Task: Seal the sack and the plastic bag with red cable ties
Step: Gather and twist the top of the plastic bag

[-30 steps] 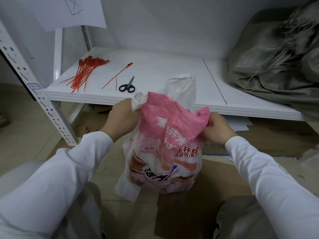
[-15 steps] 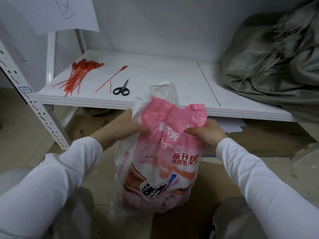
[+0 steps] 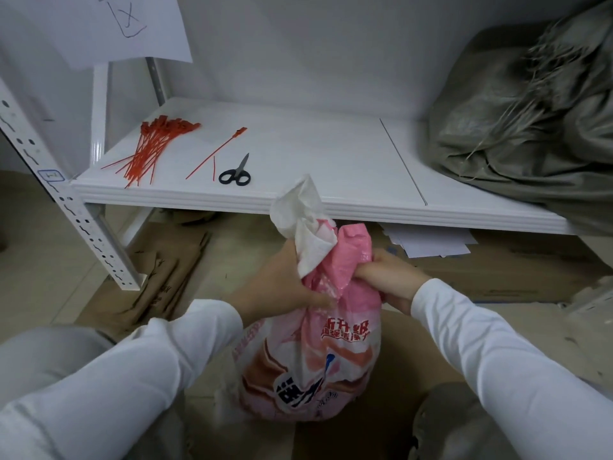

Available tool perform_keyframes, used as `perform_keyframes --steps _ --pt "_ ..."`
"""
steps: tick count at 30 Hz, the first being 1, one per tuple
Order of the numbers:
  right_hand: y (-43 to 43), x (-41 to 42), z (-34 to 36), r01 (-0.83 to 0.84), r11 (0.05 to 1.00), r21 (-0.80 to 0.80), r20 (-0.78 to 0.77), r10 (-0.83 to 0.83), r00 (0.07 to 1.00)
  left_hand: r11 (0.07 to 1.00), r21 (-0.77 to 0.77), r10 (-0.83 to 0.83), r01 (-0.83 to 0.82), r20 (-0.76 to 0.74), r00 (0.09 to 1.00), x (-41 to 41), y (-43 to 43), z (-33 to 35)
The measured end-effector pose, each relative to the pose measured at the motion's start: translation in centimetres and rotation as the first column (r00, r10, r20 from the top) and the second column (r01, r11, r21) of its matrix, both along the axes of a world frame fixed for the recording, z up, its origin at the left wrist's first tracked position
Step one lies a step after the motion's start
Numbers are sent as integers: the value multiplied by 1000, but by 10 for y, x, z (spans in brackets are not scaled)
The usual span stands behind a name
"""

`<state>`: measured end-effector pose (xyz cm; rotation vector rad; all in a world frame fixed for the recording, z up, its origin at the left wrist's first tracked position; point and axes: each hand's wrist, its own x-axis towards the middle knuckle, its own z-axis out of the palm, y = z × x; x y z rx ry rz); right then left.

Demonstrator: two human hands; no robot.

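A pink and white printed plastic bag [image 3: 311, 363] stands on cardboard on the floor in front of me. Its mouth is bunched into a neck. My left hand [image 3: 282, 283] grips that neck from the left, and my right hand [image 3: 388, 277] grips it from the right. A white flap of the bag sticks up above my hands. A bundle of red cable ties [image 3: 151, 149] lies at the left of the white shelf [image 3: 315, 161]. One single red cable tie [image 3: 217, 152] lies beside it. A grey woven sack [image 3: 530, 121] slumps on the shelf's right end.
Black-handled scissors [image 3: 235, 172] lie on the shelf by the single tie. A perforated shelf post [image 3: 66, 200] slants down at the left. Flattened cardboard [image 3: 159, 280] covers the floor, with white papers [image 3: 428, 242] under the shelf. A sheet of paper [image 3: 132, 24] hangs top left.
The bag has sunk lower onto the floor. Both hands have drawn its open top together into a tight neck and closed around it.
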<state>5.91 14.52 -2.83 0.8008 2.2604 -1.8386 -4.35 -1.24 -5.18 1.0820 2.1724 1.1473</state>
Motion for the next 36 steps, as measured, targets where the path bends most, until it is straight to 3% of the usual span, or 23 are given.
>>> perform_keyframes --steps 5,8,10,12,14,17,20,23,27,29,36 --pt "8 -1 -1 83 948 -308 6 -86 996 989 51 146 -140 -135 980 4 1 12" --pt "13 -2 0 181 913 -366 31 -183 983 977 47 208 -207 -25 978 0 -1 17" --pt "10 0 0 131 973 -188 5 -132 991 981 48 183 -190 126 975 0 -3 21" --pt "1 4 1 -54 999 -1 15 54 998 987 69 125 -142 209 970 1 -6 23" --pt "-7 7 0 -261 955 141 107 248 963 990 91 88 -111 223 971 4 -7 23" --pt "-17 7 2 -390 867 309 209 338 918 989 108 77 -105 233 969 6 -5 21" --pt "-11 2 -6 -223 924 312 86 206 975 980 107 140 -169 235 962 4 -2 23" --pt "6 -4 -14 93 955 280 -37 -86 996 951 110 250 -288 273 929 -7 -1 22" --pt "23 -2 -12 455 829 326 -136 -435 890 902 113 359 -416 337 870 -20 0 20" --pt "23 -2 -12 489 813 316 -158 -463 872 881 128 378 -455 387 841 -21 1 18" --pt "-5 0 -8 274 947 169 -239 -230 943 778 182 456 -601 496 739 -12 5 17"
